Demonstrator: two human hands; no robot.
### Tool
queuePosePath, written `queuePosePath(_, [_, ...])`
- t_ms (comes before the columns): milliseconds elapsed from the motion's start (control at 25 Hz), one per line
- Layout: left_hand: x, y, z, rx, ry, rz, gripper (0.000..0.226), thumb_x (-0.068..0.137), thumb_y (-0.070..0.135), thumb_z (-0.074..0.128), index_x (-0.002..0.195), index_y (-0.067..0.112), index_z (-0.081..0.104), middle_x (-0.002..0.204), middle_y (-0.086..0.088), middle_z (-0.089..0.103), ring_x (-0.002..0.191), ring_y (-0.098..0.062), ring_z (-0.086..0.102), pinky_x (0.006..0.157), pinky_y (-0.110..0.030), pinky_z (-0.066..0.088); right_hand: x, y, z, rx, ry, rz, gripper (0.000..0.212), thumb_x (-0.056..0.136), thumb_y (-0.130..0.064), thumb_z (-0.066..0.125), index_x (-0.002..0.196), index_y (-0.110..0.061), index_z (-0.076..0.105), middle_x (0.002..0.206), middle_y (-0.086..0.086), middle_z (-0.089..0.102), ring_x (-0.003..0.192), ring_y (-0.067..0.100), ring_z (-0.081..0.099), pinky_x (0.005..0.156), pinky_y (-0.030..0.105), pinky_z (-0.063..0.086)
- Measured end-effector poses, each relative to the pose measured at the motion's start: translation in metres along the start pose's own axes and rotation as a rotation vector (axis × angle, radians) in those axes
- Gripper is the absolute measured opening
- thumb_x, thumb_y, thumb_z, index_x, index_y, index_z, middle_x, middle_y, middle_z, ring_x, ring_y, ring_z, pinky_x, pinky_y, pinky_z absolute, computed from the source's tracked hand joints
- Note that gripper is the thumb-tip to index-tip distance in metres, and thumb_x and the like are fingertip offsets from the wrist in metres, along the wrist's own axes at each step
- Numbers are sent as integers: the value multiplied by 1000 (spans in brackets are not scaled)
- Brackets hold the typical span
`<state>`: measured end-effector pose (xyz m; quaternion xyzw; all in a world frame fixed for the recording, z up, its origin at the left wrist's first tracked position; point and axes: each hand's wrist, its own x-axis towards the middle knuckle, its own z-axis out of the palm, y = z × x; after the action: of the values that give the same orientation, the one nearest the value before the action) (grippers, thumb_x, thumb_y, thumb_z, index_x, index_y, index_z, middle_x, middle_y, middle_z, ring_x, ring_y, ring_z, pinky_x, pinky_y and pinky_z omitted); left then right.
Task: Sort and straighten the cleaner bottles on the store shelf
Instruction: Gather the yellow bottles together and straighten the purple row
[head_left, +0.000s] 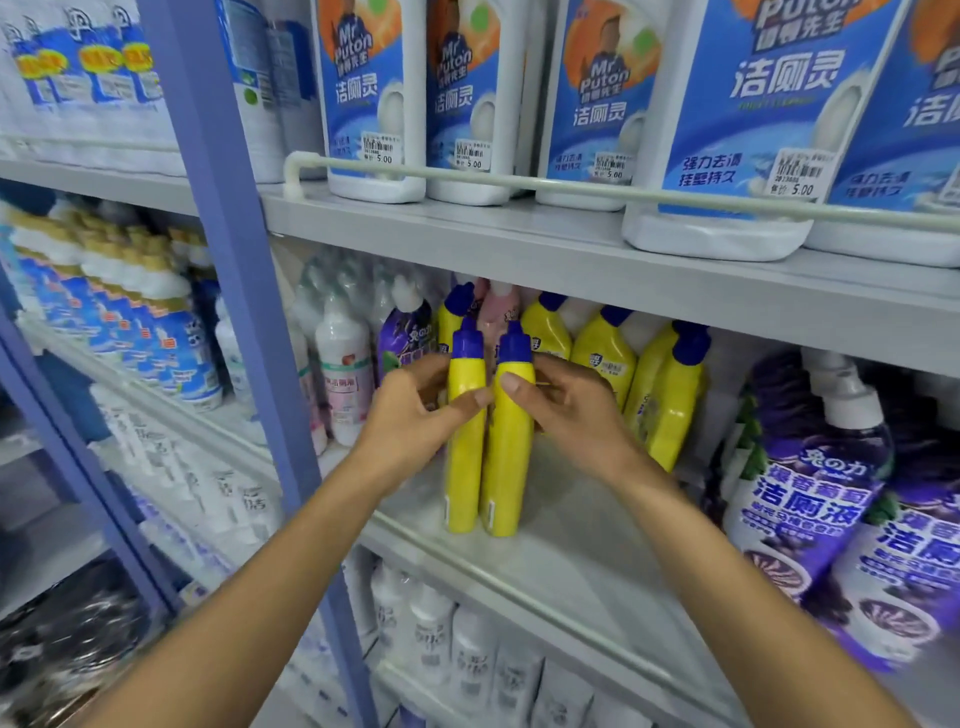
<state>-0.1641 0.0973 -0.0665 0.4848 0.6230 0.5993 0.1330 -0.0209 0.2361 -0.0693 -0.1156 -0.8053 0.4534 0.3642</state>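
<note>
White bottles (374, 104): "Mr Puton", tags "5.00"

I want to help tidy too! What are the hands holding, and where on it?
Each hand holds one yellow bottle by its upper body, below the blue cap: left hand on the left bottle, right hand on the right bottle.

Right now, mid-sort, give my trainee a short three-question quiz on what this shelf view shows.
1. True or false: the two yellow bottles at the front of the middle shelf stand upright, side by side.
2. Which hand grips which? A) the left hand holds the left bottle and the right hand the right one; B) both hands hold one bottle; C) only the right hand holds a bottle.
3. Fill in: the price stickers on the big white jugs on the upper shelf read ____.

Key: 1 true; 2 A; 3 5.00
</note>
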Motion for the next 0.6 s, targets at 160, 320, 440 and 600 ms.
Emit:
queuePosePath(160, [16, -5, 53, -200, -76, 65, 31, 89, 6, 75, 119, 0, 67, 114, -8, 75, 104, -15, 72, 92, -29, 55, -26, -1, -33, -200, 300, 4, 22, 95, -30, 71, 114, -20, 74, 102, -12, 76, 94, 0, 71, 80, 18, 52])
queuePosePath(320, [8, -41, 79, -175, -142, -32, 53, 81, 30, 83, 129, 19, 64, 124, 0, 72, 118, -17, 67, 99, -41, 56, -57, 18, -30, -331, 502, 149, 44, 85, -34, 82, 124, -20, 66, 106, -9, 76, 95, 4, 72, 84, 19, 55])
queuePosePath(440, [-11, -72, 84, -177, -120, -77, 55, 84, 10, 81, 135, 14, 61, 126, -2, 70, 115, -13, 67, 87, -23, 58, -81, 44, -9, -289, 553, 194, 56, 84, -38, 81, 133, -22, 59, 121, -7, 72, 105, 6, 71, 94, 32, 57])
queuePosePath(600, [14, -77, 95, -128, -135, -50, 43, 88, 4, 75, 127, 17, 61, 115, 1, 70, 99, 8, 67, 78, -12, 52, -57, 58, -8, -424, 612, 232, 53, 88, -33, 78, 134, -15, 59, 120, 2, 72, 102, 16, 70, 91, 36, 56])
